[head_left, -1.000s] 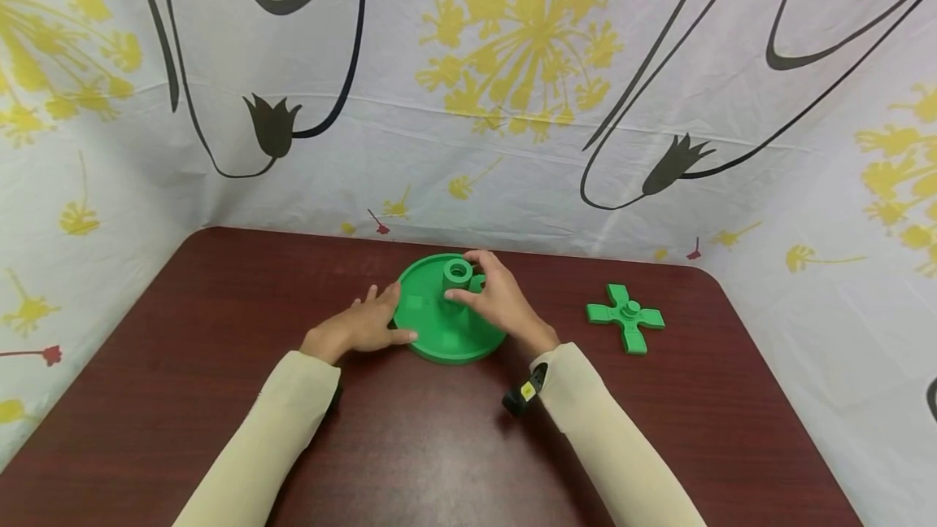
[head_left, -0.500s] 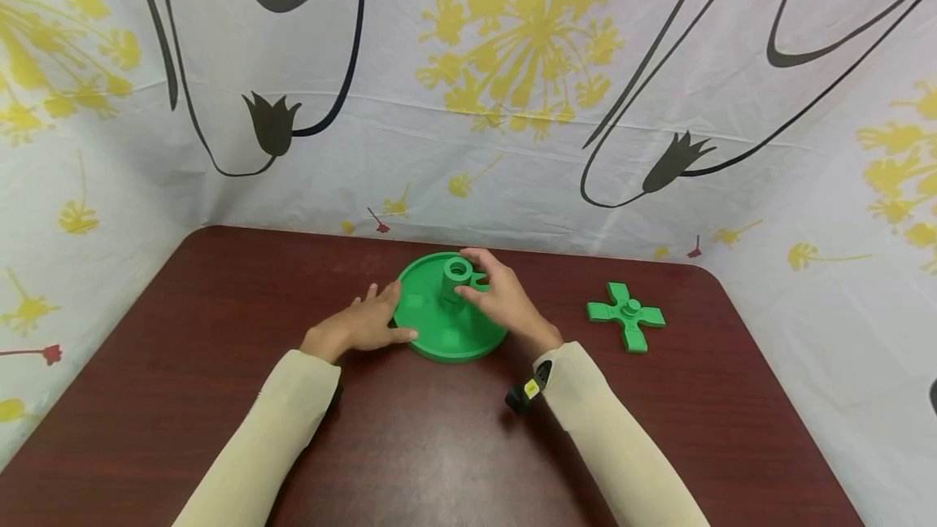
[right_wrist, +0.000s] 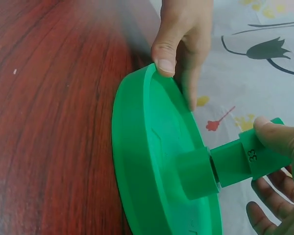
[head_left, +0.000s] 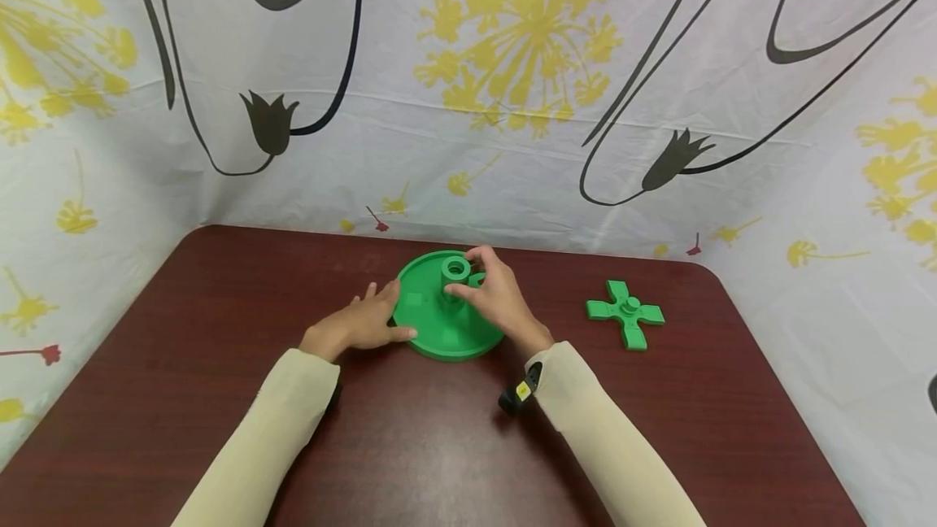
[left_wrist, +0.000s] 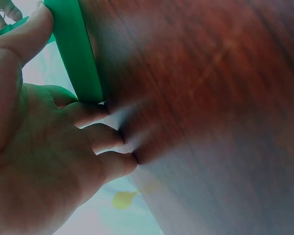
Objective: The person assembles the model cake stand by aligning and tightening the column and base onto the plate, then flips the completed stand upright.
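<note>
A round green dish-like base (head_left: 448, 341) with a raised rim lies on the table. From its middle stands a short socket (right_wrist: 195, 174), and a hollow green cylinder (head_left: 455, 270) marked 33 sits upright in it. My right hand (head_left: 505, 299) pinches this cylinder near its top, thumb in front and fingers behind. On the left, my left hand (head_left: 364, 324) rests against the rim with its fingers spread and fairly straight, the thumb over the edge. In the left wrist view, the fingertips (left_wrist: 115, 164) touch the tabletop. A small green loop (head_left: 477, 279) shows partly behind the right fingers.
A green cross-shaped piece (head_left: 631, 315) with a central peg lies to the right on the dark wooden table (head_left: 410, 446). A patterned white cloth (head_left: 395, 128) hangs behind the table's back edge.
My right thumb shifts right along the cylinder, then comes back left across its front. The left hand and the base stay in place.
</note>
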Motion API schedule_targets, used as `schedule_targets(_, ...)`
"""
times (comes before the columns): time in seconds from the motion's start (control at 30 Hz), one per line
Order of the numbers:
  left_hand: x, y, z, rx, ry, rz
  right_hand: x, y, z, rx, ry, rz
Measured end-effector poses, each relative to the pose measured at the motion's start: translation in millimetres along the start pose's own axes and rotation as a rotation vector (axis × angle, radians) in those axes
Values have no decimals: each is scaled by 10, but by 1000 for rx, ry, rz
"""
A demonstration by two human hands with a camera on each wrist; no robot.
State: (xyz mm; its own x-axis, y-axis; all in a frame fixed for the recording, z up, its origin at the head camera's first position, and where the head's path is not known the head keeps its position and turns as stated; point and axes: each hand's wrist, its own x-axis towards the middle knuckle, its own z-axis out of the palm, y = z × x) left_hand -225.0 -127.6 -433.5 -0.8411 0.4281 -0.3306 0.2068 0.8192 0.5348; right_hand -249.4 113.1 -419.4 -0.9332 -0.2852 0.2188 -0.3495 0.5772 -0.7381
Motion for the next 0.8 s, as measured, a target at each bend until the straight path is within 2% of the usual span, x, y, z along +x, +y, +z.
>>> schedule_targets(0.1,4,0,11,-2,-1,4,-10,21,-15,35,-38,14)
schedule_targets(0.2,12,-3,23,-1,-2,5,-9,63,-31,134,-93,6)
schedule_targets(0.3,18,-10,25,1,0,1,7,99,-37,251,-128,-36)
schedule_targets(0.4,23,-16,24,0,2,-1,24,112,-39,331,-131,-66)
schedule_targets(0.8,2,-11,3,-8,4,5,57,108,-12,353,-74,-39)
